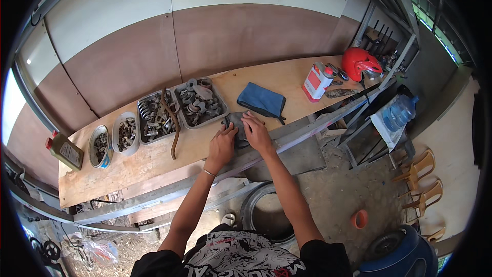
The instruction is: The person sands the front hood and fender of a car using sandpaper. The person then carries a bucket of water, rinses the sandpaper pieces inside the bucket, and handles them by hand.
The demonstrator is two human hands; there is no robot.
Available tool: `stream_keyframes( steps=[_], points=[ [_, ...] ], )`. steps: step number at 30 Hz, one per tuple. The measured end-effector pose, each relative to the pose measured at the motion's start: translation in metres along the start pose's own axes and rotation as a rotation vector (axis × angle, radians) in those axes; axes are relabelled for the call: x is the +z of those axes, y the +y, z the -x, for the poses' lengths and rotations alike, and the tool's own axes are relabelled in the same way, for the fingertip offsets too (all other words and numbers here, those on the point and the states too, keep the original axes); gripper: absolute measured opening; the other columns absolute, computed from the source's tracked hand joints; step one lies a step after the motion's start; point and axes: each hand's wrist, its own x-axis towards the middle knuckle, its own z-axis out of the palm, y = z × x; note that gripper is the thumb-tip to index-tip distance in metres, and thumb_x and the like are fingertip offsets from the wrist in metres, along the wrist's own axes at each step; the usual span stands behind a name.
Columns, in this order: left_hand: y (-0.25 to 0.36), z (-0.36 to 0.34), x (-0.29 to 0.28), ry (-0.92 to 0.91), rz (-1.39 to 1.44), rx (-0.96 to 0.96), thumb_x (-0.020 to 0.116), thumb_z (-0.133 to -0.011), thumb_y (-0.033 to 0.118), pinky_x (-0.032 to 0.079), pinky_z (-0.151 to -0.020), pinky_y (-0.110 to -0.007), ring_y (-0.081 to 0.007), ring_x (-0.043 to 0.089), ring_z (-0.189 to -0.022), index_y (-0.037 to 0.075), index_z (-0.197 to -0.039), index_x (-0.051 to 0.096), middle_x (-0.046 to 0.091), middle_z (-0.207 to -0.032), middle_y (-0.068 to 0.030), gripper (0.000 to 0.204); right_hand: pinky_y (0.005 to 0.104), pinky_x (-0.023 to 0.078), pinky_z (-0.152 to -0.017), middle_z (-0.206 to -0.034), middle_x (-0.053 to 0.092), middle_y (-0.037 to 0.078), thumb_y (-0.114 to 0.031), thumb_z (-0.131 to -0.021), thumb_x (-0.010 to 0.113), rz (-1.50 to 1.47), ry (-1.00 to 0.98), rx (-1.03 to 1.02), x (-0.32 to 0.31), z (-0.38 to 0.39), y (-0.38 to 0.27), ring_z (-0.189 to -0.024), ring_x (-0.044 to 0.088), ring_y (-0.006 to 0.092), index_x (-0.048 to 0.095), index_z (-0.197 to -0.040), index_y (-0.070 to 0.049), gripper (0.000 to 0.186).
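A dark grey cloth (238, 121) lies bunched at the front edge of the wooden workbench (205, 150). My left hand (222, 144) is closed on its left side, the fingertips curled into the fabric. On its right side, my right hand (256, 131) rests with the fingers extended over the cloth. Whether anything lies beneath the fabric is hidden. Just behind my right hand is a folded blue cloth (262, 99) with a dark edge. To the left of my hands stands a metal tray (223, 103) of worn metal parts.
A second tray (148, 142) of parts has a curved brown rod (171, 120) across it. Two tubs, one white (128, 150), and an olive bottle (65, 152) stand farther left. At right are a red-and-white can (316, 83) and red helmet (359, 64). A tyre (249, 208) lies below.
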Motion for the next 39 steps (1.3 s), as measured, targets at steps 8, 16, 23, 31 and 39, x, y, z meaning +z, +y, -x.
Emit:
stream_keyframes(
  steps=[8, 16, 23, 31, 39],
  points=[
    [0.036, 0.015, -0.031, -0.034, 0.152, 0.166, 0.059, -0.084, 0.003, 0.041, -0.105, -0.046, -0.0432, 0.048, -0.126, 0.004, -0.122, 0.062, 0.056, -0.132, -0.02, 0.038, 0.0457, 0.038, -0.107, -0.14, 0.048, 0.021, -0.013, -0.091, 0.06, 0.121, -0.098, 0.031, -0.044, 0.07, -0.044, -0.131, 0.044, 0.039, 0.061, -0.124, -0.002, 0.034],
    [0.16, 0.099, 0.09, -0.23, 0.669, 0.372, 0.06, -0.084, 0.002, 0.047, -0.096, -0.042, -0.0369, 0.058, -0.111, 0.004, -0.124, 0.059, 0.058, -0.126, -0.0185, 0.039, 0.0427, 0.044, -0.102, -0.132, 0.054, 0.02, -0.011, -0.087, 0.065, 0.133, 0.167, 0.484, -0.153, 0.247, -0.065, -0.121, 0.053, 0.0379, 0.061, -0.121, -0.003, 0.035],
    [0.347, 0.238, 0.204, -0.839, 1.016, 0.357, 0.06, -0.089, 0.002, 0.054, -0.08, -0.034, -0.0241, 0.068, -0.093, 0.002, -0.124, 0.059, 0.066, -0.112, -0.0155, 0.035, 0.0378, 0.055, -0.08, -0.107, 0.067, 0.022, -0.003, -0.085, 0.061, 0.249, 0.521, 0.852, -0.301, 0.463, -0.114, -0.095, 0.068, 0.0332, 0.064, -0.112, 0.003, 0.028],
    [0.485, 0.384, 0.308, -1.251, 1.031, 0.314, 0.06, -0.092, 0.008, 0.054, -0.081, -0.03, -0.0184, 0.068, -0.092, 0.0, -0.122, 0.06, 0.07, -0.11, -0.0138, 0.031, 0.0376, 0.056, -0.071, -0.087, 0.07, 0.019, -0.01, -0.089, 0.06, 0.36, 0.797, 1.198, -0.402, 0.702, -0.166, -0.081, 0.072, 0.0321, 0.064, -0.109, 0.001, 0.024],
    [0.399, 0.461, 0.449, -1.553, 0.639, 0.156, 0.064, -0.089, 0.016, 0.053, -0.086, -0.034, -0.0236, 0.069, -0.099, 0.0, -0.113, 0.065, 0.071, -0.106, -0.0156, 0.029, 0.038, 0.056, -0.071, -0.088, 0.071, 0.02, -0.022, -0.086, 0.065, 0.407, 0.887, 1.692, -0.352, 0.905, -0.186, -0.082, 0.072, 0.0313, 0.071, -0.103, -0.006, 0.025]
  ],
)
